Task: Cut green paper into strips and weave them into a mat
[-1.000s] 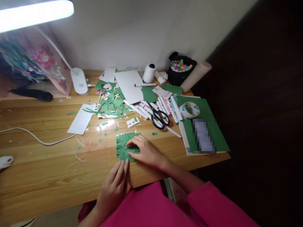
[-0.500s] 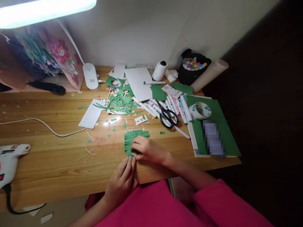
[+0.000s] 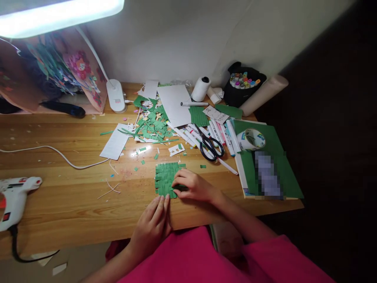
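Observation:
A square of woven green paper strips (image 3: 166,175) lies flat on the wooden table near its front edge, with short strip ends sticking out at its sides. My right hand (image 3: 191,186) is at the lower right of the square, thumb and fingers pinched on a green strip. Below the square, my left hand (image 3: 154,218) rests with its fingers together and their tips at the lower edge of the weave; whether it grips anything is hidden.
Black-handled scissors (image 3: 211,148) and markers (image 3: 225,137) lie beyond my right hand. Green scraps (image 3: 154,124) are piled at the back. A glue gun (image 3: 17,200) is at the left, a tape roll (image 3: 251,139) on green sheets (image 3: 277,157) at the right.
My right hand has moved right across the woven square, uncovering more of its middle. My left hand has stayed at the lower edge. The view has shifted slightly.

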Motion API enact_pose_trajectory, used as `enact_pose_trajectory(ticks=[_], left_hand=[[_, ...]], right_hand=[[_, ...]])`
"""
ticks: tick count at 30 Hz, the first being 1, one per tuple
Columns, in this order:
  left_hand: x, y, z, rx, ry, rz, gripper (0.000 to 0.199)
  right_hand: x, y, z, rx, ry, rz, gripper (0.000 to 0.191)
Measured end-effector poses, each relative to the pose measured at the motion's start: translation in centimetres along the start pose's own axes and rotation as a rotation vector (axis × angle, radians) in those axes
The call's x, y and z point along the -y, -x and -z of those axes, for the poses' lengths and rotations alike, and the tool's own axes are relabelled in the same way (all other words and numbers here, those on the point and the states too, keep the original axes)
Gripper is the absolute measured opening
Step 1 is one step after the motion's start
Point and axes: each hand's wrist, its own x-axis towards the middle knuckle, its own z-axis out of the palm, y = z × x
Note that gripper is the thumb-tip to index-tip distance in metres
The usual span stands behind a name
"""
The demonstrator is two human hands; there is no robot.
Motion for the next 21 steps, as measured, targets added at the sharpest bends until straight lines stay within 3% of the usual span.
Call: enact_pose_trajectory(ticks=[8, 17, 21], left_hand=[[0.0, -1.0, 0.3, 0.079, -0.043, -0.004, 0.038], [0.8, -1.8, 1.0, 0.099, -0.114, -0.229, 0.027], [1.5, -2.5, 1.5, 0.151, 0.046, -0.048, 0.027]], right_hand=[[-0.1, 0.2, -0.5, -0.008, 0.016, 0.01, 0.008], [0.1, 0.0, -0.9, -0.029, 0.105, -0.024, 0.011], [0.0, 0.0, -0.9, -0.027, 0.123, -0.02, 0.01]])
